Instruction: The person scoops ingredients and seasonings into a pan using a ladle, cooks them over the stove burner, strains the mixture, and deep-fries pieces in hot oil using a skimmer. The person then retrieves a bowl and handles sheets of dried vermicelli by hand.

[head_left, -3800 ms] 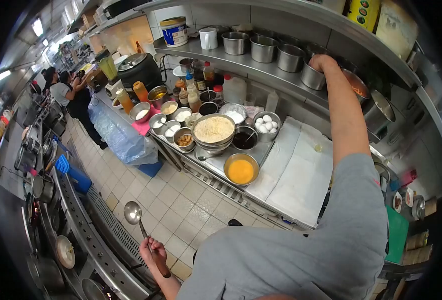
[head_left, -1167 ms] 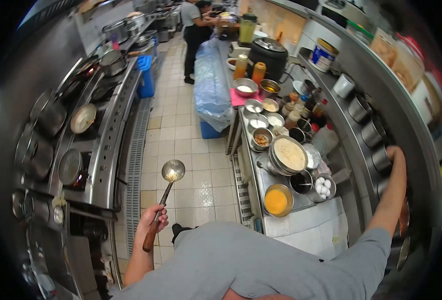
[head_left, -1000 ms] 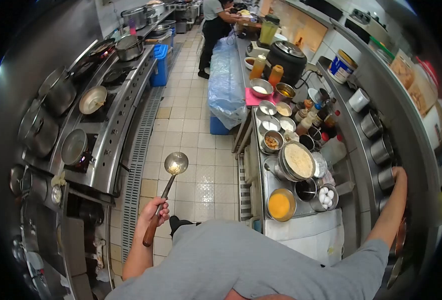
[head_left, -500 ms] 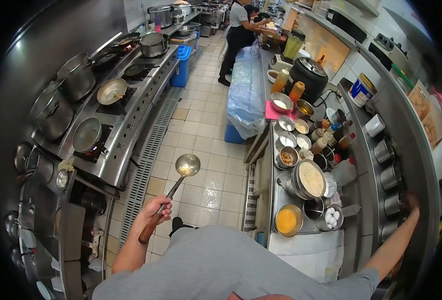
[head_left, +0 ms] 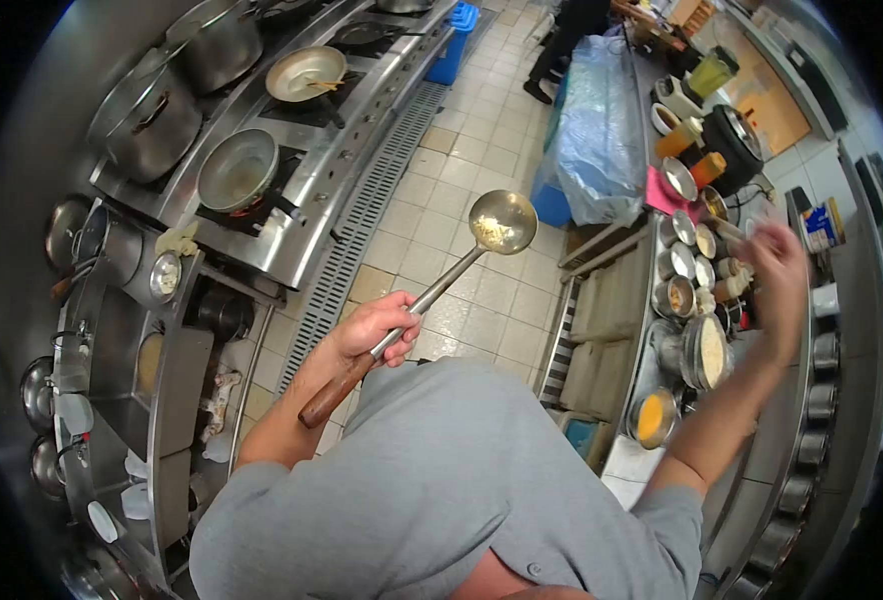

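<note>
My left hand (head_left: 380, 330) is closed around the handle of a metal ladle (head_left: 507, 205), held out over the floor. Pale chopped bits lie in its bowl, and the brown wooden grip end points back toward my body. My right hand (head_left: 777, 262) is raised above the right counter, near the sauce bottles, smeared by motion. A pale shape shows beside its fingers, but I cannot make out whether it is held. Below that arm are a bowl of pale powder (head_left: 713, 352) and a bowl of yellow liquid (head_left: 652, 418).
On the left, the stove carries a grey pan (head_left: 239, 172), a lighter pan (head_left: 306, 74) with something resting in it, and large pots (head_left: 147, 125). A tiled aisle (head_left: 442, 210) runs between stove and counter. Farther up stands a person in dark trousers (head_left: 568, 45) beside plastic-covered bins (head_left: 597, 135).
My right hand has moved from the right-hand shelf to above the counter. The view has turned and tilted downward. My left hand still grips the ladle, now closer in view.
</note>
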`<state>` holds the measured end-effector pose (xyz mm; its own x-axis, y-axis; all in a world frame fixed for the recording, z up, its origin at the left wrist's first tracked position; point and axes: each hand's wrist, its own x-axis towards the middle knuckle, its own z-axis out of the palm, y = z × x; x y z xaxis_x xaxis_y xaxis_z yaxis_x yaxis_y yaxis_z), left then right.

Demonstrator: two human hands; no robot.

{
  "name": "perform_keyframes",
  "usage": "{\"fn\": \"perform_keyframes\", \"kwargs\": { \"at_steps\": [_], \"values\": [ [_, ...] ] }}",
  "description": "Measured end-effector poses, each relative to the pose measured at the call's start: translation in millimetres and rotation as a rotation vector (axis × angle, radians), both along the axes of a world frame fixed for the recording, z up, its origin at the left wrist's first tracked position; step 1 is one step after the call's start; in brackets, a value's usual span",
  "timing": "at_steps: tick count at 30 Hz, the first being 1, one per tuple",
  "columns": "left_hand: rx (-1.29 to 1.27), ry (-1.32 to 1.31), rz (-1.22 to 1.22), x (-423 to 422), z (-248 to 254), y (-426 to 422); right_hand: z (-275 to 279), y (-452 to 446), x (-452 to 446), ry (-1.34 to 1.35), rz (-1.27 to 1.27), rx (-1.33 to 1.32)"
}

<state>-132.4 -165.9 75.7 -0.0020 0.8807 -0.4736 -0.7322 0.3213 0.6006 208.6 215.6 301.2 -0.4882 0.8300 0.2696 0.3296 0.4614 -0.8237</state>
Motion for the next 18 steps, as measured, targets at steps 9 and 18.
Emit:
{"fn": "perform_keyframes", "kwargs": {
  "at_steps": [9,18],
  "values": [
    [-0.037,0.28,0.188,-131,30,-124,-218,-169,-455,-0.283,0.724,0.354],
    [-0.097,0.294,0.647,-178,30,-162,-238,-248,-632,-0.147,0.874,0.472]
  ]
}}
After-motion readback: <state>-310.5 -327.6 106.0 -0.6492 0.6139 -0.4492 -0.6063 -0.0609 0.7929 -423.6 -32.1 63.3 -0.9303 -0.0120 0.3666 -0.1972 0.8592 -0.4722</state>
